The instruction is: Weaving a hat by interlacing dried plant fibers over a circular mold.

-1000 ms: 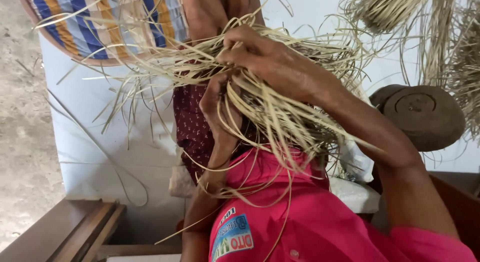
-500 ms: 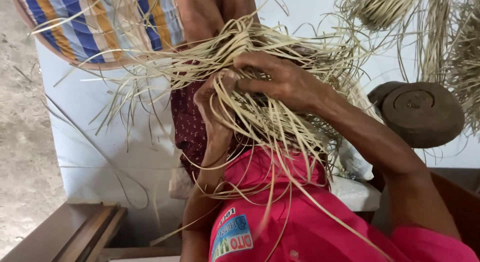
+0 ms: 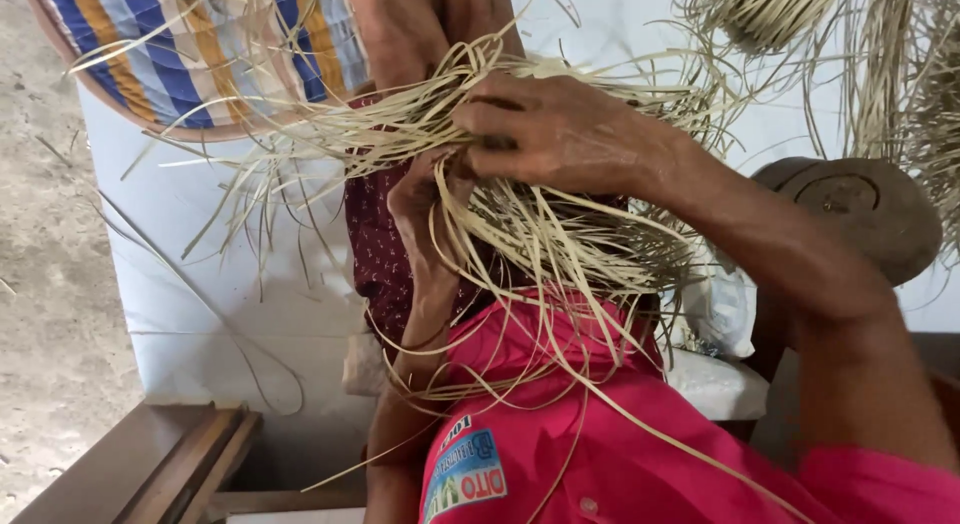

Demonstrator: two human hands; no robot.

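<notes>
While the right hand (image 3: 560,134) clamps down over a tangled bundle of pale straw strips (image 3: 520,224), the left hand (image 3: 425,199) comes up from beneath, its fingers pinched on a few strands at the same knot. The work looks to be at the gathering or plaiting stage, held above the pink-shirted lap (image 3: 600,434). Next comes a firm hold while single strips are drawn free; behind lie a striped woven disc (image 3: 190,54) and a round wooden block (image 3: 860,209).

White wall (image 3: 210,284), dirt floor (image 3: 45,314), wooden bench (image 3: 150,469), daylight
</notes>
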